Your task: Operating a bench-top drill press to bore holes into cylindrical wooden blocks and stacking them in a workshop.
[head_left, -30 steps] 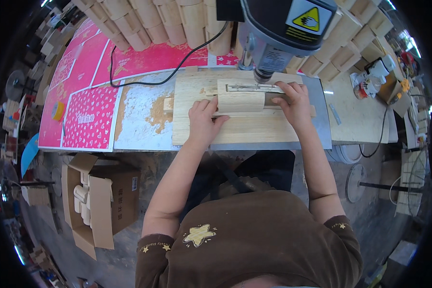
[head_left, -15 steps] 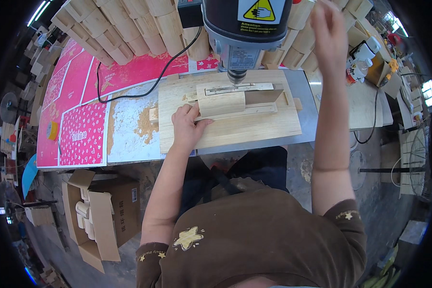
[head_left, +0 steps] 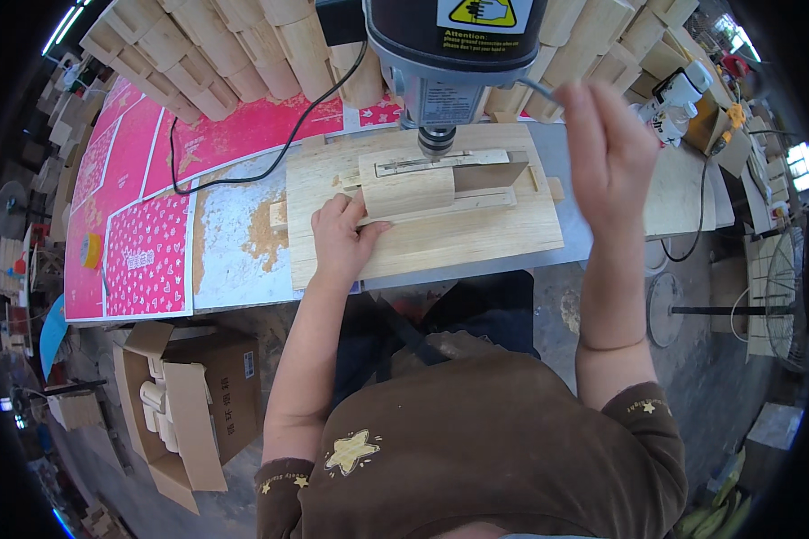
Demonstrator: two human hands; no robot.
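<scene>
A pale curved wooden piece sits in a wooden jig on a flat wooden board. My left hand is closed on its left end, the thumb along the near side. Over the piece's far edge hangs the chuck of a dark drill press; the bit's tip cannot be made out. My right hand, raised to the right of the machine and slightly blurred, is closed round the drill press lever. Most of the lever's grip is hidden in that hand.
Rows of stacked wooden pieces stand behind the machine. A black cable curves over the pink covering on the left, near sawdust and yellow tape. Bottles stand at the right. An opened carton rests on the floor.
My right hand has come down and toward me with the lever. The chuck sits a little lower over the wooden piece. My left hand keeps its hold; the whole view has shifted slightly.
</scene>
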